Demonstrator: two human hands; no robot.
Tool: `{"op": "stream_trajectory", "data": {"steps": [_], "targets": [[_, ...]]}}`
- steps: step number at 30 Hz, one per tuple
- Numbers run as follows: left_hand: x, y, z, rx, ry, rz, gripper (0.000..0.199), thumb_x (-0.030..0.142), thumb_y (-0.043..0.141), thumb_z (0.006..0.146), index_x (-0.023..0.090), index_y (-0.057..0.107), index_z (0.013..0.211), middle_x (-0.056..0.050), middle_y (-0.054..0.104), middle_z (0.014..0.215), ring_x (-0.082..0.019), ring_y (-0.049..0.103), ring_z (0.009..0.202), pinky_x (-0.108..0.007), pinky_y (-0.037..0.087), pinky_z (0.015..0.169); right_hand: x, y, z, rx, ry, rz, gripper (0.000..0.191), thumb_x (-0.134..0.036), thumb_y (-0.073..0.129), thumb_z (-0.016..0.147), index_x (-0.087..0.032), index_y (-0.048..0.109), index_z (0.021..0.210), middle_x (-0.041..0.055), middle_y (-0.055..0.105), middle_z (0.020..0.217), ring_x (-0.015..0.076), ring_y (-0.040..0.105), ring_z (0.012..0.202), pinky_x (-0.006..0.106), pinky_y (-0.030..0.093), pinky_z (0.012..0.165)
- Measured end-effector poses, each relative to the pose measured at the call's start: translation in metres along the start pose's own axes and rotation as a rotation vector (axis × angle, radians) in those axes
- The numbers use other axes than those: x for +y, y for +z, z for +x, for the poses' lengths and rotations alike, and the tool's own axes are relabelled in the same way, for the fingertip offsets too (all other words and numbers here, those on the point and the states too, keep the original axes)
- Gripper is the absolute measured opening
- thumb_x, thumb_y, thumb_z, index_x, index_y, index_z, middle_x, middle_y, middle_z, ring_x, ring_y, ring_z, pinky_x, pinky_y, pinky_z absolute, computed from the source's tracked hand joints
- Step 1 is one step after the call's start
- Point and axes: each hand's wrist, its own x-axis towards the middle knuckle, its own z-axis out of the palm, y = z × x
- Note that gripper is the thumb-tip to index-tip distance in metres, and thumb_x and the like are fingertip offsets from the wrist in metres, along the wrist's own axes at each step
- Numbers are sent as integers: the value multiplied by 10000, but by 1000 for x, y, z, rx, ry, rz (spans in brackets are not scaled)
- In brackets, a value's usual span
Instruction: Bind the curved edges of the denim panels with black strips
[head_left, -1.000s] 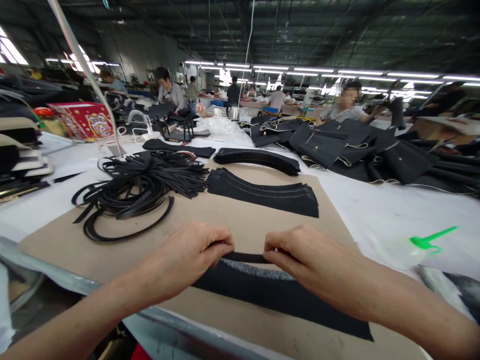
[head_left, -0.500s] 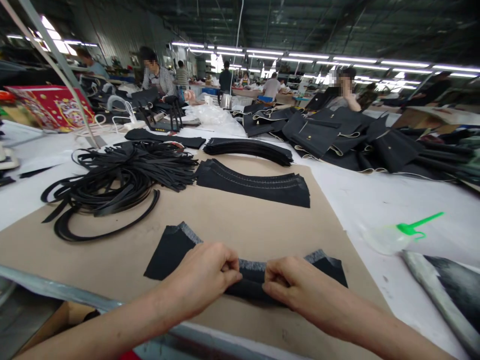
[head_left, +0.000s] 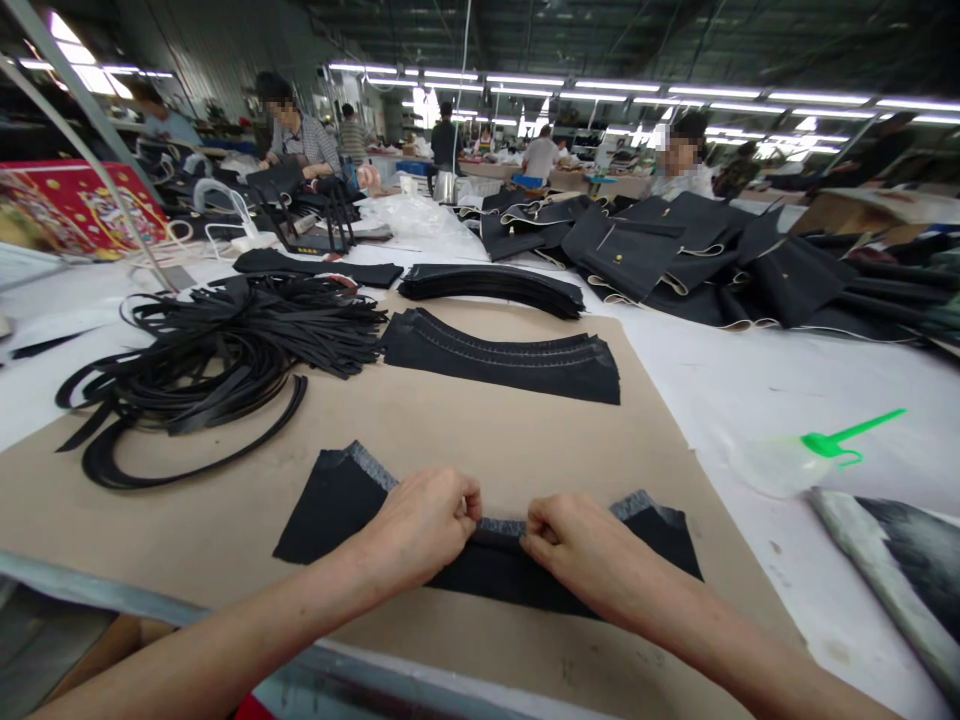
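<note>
A curved black fabric piece (head_left: 517,575) with a grey strip along its upper edge lies on brown paper in front of me. My left hand (head_left: 435,520) is closed on that edge, left of its middle. On the right of the middle, my right hand (head_left: 566,545) pinches the same edge. A short stretch of grey strip shows between the two hands. Farther back lie a stitched black piece (head_left: 502,365) and a stack of curved black pieces (head_left: 491,287).
Black strips (head_left: 202,370) are heaped at the left. A clear bottle with a green spout (head_left: 825,445) lies at the right, near a grey-and-black bundle (head_left: 892,560). Dark panels (head_left: 667,260) pile up behind. People sit farther back.
Both hands have shifted slightly up along the fabric, and its front part, which was raised and folded, now lies flatter. The camera view has moved a little.
</note>
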Motion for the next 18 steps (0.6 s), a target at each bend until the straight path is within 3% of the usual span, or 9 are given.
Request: {"op": "stream_trajectory", "data": {"steps": [6, 9, 13, 18], "targets": [[-5, 1, 0, 5, 1, -22, 162, 114, 497, 686, 202, 629, 721, 16, 635, 637, -141, 568, 622, -226, 319, 554, -1, 0, 0, -14, -1, 23, 143, -150, 498, 750, -183, 630, 707, 15, 609, 626, 141, 532, 576, 248, 291, 532], [-3, -2, -2, 2, -32, -14, 107, 192, 546, 716, 214, 650, 724, 20, 646, 669, -149, 581, 654, -231, 320, 563, -1, -3, -2, -40, -16, 55, 136, -132, 505, 713, -191, 627, 723, -2, 599, 622, 136, 521, 580, 240, 287, 525], [-1, -6, -4, 22, -73, 29, 129, 332, 604, 728, 259, 708, 752, 12, 662, 722, -180, 603, 731, -246, 331, 586, 2, -6, -3, -31, -37, 67, 83, -195, 543, 738, -193, 625, 726, 0, 603, 642, 139, 520, 593, 238, 285, 530], [-6, -5, -2, 54, -72, 92, 138, 310, 573, 729, 252, 698, 719, -2, 672, 720, -196, 613, 749, -258, 338, 604, 0, -4, -1, -16, -32, 30, 154, -262, 544, 791, -193, 614, 672, 13, 618, 636, 139, 529, 575, 249, 268, 516]]}}
